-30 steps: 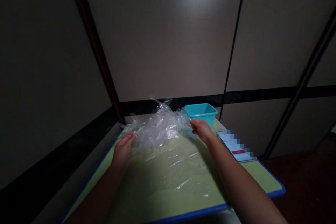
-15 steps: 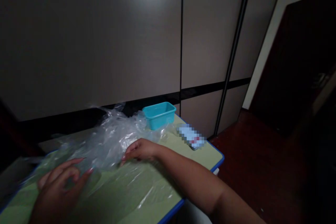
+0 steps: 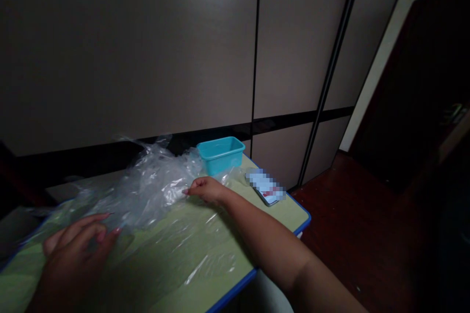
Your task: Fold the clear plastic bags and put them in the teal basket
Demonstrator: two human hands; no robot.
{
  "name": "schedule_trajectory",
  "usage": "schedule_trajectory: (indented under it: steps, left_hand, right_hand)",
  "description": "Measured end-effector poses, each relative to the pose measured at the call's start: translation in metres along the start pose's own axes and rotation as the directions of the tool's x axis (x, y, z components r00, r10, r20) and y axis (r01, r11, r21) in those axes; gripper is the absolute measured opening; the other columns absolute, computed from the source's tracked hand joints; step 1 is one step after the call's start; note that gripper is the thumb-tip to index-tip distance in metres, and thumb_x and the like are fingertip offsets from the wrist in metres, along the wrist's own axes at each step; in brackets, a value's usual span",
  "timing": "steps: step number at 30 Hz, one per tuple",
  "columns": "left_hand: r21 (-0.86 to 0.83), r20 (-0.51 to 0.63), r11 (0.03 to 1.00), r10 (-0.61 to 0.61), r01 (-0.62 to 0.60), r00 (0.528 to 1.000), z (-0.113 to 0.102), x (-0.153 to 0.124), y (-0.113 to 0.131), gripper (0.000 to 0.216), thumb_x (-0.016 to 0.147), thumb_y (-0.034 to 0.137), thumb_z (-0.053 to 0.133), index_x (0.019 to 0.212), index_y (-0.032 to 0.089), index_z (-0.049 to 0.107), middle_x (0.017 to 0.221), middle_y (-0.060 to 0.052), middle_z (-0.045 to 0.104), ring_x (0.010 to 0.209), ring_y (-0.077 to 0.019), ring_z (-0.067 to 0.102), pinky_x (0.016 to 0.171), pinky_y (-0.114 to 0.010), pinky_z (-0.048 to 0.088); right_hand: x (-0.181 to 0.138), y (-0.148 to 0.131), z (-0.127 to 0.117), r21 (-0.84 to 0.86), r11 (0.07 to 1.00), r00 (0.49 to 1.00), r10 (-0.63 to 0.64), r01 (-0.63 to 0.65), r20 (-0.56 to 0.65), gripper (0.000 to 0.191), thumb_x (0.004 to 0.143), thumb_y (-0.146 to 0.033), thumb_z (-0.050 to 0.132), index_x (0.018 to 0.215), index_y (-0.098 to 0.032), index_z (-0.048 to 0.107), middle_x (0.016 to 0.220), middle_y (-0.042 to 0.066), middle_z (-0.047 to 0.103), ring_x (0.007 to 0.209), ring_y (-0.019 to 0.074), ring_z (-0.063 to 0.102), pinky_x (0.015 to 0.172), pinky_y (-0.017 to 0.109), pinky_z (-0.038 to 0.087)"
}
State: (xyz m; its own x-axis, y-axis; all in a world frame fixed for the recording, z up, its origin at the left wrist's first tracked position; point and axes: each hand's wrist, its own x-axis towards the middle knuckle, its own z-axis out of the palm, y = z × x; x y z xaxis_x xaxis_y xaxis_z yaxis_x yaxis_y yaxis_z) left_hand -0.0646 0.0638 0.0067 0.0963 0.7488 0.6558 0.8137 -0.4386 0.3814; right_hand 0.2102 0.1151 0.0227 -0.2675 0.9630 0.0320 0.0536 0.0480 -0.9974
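Note:
A large sheet of clear plastic film lies crumpled over a green table with a blue edge. My right hand reaches across the table and pinches the film near its far right side, fingers pressed together. My left hand rests low at the near left with its fingers stretched out flat on the film.
A small teal plastic tub stands at the table's far right corner. A flat phone-like object lies beside it near the right edge. Grey wall panels rise behind the table; a dark wooden floor lies to the right.
The view swung to the right between the first frames. My right hand moved a little further away and pinched the film. My left hand's fingers flattened out.

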Motion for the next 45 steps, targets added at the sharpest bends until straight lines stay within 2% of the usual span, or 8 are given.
schedule_trajectory:
  steps: [3, 6, 12, 19, 24, 33, 39, 45]
  left_hand:
    - [0.054, -0.107, 0.998, 0.041, -0.035, 0.993, -0.009, -0.001, 0.014, 0.019, 0.073, 0.038, 0.047, 0.061, 0.026, 0.039, 0.102, 0.011, 0.054, 0.102, -0.0273, 0.050, 0.094, -0.048, 0.027]
    - [0.113, -0.155, 0.993, 0.054, -0.036, 0.987, -0.013, 0.000, 0.019, 0.023, 0.075, 0.041, 0.044, 0.060, 0.025, 0.036, 0.098, 0.004, 0.055, 0.103, -0.0276, 0.049, 0.093, -0.048, 0.028]
    - [0.135, -0.115, 0.985, 0.126, -0.110, 0.985, -0.009, 0.001, 0.014, 0.020, 0.073, 0.035, 0.042, 0.057, 0.024, 0.037, 0.085, -0.001, 0.059, 0.092, -0.0248, 0.055, 0.087, -0.045, 0.034]
    - [0.130, -0.187, 0.987, 0.121, -0.097, 0.975, -0.012, 0.000, 0.012, 0.018, 0.074, 0.026, 0.044, 0.058, 0.022, 0.035, 0.085, 0.000, 0.058, 0.095, -0.0228, 0.052, 0.088, -0.043, 0.033]
    - [0.129, -0.197, 0.991, 0.067, -0.042, 0.978, -0.011, -0.002, 0.012, 0.018, 0.073, 0.026, 0.047, 0.058, 0.022, 0.038, 0.089, -0.005, 0.059, 0.095, -0.0236, 0.053, 0.085, -0.040, 0.034]
    - [0.086, -0.225, 0.996, 0.000, 0.020, 0.974, -0.013, -0.005, 0.019, 0.017, 0.071, 0.020, 0.050, 0.058, 0.022, 0.039, 0.095, -0.006, 0.060, 0.095, -0.0230, 0.050, 0.084, -0.039, 0.035]
    - [0.060, -0.203, 0.998, -0.004, 0.017, 0.979, -0.012, -0.003, 0.020, 0.017, 0.068, 0.026, 0.054, 0.056, 0.022, 0.044, 0.094, -0.006, 0.061, 0.092, -0.0243, 0.050, 0.084, -0.039, 0.035]
    - [0.044, -0.189, 0.998, -0.040, 0.049, 0.981, -0.013, -0.003, 0.023, 0.019, 0.067, 0.029, 0.057, 0.054, 0.021, 0.045, 0.093, -0.005, 0.062, 0.092, -0.0237, 0.049, 0.085, -0.037, 0.036]
  right_hand:
    - [0.000, -0.002, -0.003, 0.047, 0.998, 0.999, -0.033, 0.035, -0.033, 0.029, 0.065, -0.038, 0.066, 0.061, -0.019, 0.043, 0.042, -0.010, 0.036, 0.036, 0.0050, 0.031, 0.036, 0.017, 0.023]
    - [0.000, -0.004, -0.008, 0.140, 0.986, 0.995, -0.084, 0.090, -0.046, 0.024, 0.070, -0.035, 0.059, 0.064, -0.020, 0.041, 0.042, -0.010, 0.035, 0.036, 0.0059, 0.032, 0.036, 0.017, 0.024]
    - [0.000, 0.000, -0.011, 0.105, 0.994, 0.996, -0.033, 0.042, -0.085, 0.018, 0.067, -0.023, 0.056, 0.061, -0.020, 0.039, 0.037, -0.011, 0.032, 0.032, 0.0060, 0.027, 0.034, 0.017, 0.020]
    - [-0.006, -0.017, -0.023, 0.273, 0.953, 0.988, -0.106, 0.133, -0.110, 0.025, 0.066, -0.033, 0.056, 0.067, -0.022, 0.033, 0.043, -0.013, 0.029, 0.035, 0.0047, 0.025, 0.038, 0.017, 0.019]
    - [-0.007, -0.007, -0.017, 0.211, 0.977, 0.997, -0.025, 0.040, -0.072, 0.026, 0.060, -0.030, 0.060, 0.064, -0.022, 0.036, 0.038, -0.012, 0.031, 0.033, 0.0051, 0.024, 0.036, 0.018, 0.014]
    - [-0.008, -0.002, -0.022, 0.227, 0.974, 1.000, -0.019, 0.013, 0.023, 0.030, 0.062, -0.034, 0.063, 0.066, -0.022, 0.036, 0.041, -0.012, 0.029, 0.035, 0.0046, 0.023, 0.037, 0.018, 0.015]
    - [-0.003, 0.004, -0.033, 0.208, 0.978, 1.000, -0.021, 0.019, 0.003, 0.032, 0.062, -0.036, 0.062, 0.065, -0.021, 0.034, 0.043, -0.012, 0.028, 0.035, 0.0041, 0.022, 0.037, 0.017, 0.015]
    - [-0.004, 0.005, -0.028, 0.158, 0.987, 0.999, 0.001, -0.008, 0.041, 0.030, 0.061, -0.035, 0.062, 0.064, -0.021, 0.035, 0.041, -0.012, 0.031, 0.035, 0.0047, 0.025, 0.036, 0.018, 0.017]
